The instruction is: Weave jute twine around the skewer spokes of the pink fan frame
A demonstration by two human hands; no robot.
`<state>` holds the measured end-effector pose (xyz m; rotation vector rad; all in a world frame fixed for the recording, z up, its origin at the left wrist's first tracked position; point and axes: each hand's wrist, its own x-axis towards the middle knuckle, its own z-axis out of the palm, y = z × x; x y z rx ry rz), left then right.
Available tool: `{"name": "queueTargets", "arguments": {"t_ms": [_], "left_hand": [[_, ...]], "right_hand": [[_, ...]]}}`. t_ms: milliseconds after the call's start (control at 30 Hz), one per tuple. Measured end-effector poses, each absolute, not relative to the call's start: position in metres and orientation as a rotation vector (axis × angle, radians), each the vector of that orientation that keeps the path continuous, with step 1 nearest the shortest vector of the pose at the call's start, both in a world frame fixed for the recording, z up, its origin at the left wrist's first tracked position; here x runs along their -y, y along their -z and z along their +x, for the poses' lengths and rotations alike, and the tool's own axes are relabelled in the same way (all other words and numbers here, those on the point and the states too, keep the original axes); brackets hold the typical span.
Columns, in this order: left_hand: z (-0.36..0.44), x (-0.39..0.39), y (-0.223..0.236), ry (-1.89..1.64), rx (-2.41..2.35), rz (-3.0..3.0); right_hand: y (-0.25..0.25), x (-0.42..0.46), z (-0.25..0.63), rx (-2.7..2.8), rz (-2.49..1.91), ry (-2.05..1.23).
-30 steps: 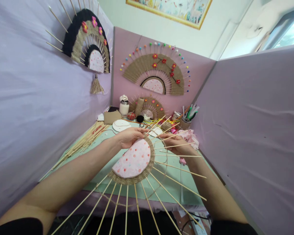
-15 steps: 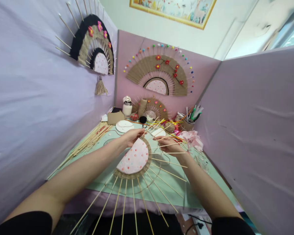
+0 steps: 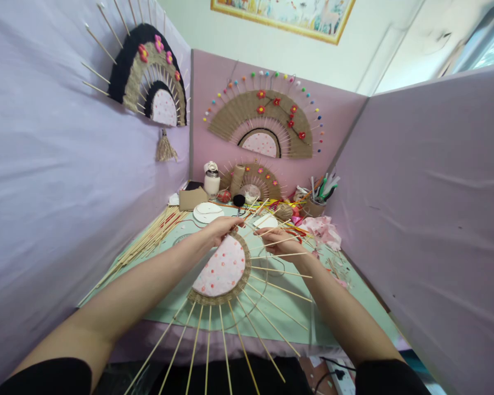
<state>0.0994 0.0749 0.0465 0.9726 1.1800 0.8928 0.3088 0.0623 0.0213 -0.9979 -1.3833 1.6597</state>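
A half-round fan (image 3: 221, 267) with a pink flowered centre and a woven tan rim is tilted in front of me. Thin bamboo sticks (image 3: 208, 351) spread from its rim toward me and to the right. My left hand (image 3: 223, 228) is closed on the fan's upper end, thumb over the front. Among the upper sticks, my right hand (image 3: 278, 241) pinches a thin tan twine (image 3: 266, 282), a length of which runs between both hands. The twine's slack curves loosely past the sticks. The fingertips of my right hand are partly hidden by sticks.
Loose bamboo sticks (image 3: 148, 236) lie at left on the green tabletop (image 3: 168, 304). Behind are a white disc (image 3: 208, 212), a white bottle (image 3: 211, 181), a twine spool (image 3: 237, 178) and a tool holder (image 3: 314, 207). Finished fans (image 3: 226, 118) hang on the partitions around the table.
The view has shifted slightly, so the background sits a little further left. Both hands keep their places at the fan's upper end, with the twine still between them.
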Motion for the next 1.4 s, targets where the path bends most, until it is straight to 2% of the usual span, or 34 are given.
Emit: {"name": "queueTargets", "arguments": {"t_ms": [500,1000,1400], "left_hand": [[0.093,-0.062,-0.066,-0.849,-1.059,0.849],[0.099,-0.064,-0.052,-0.988,-1.172,1.045],[0.084,-0.056,-0.056,-0.88,-0.751,0.857]], "right_hand": [[-0.025,-0.055,0.312,1.362,-0.968,-1.645],[-0.024,-0.056,0.311,1.311,-0.942,-1.696],[-0.028,-0.061,0.32,1.343,-0.958,-1.739]]}}
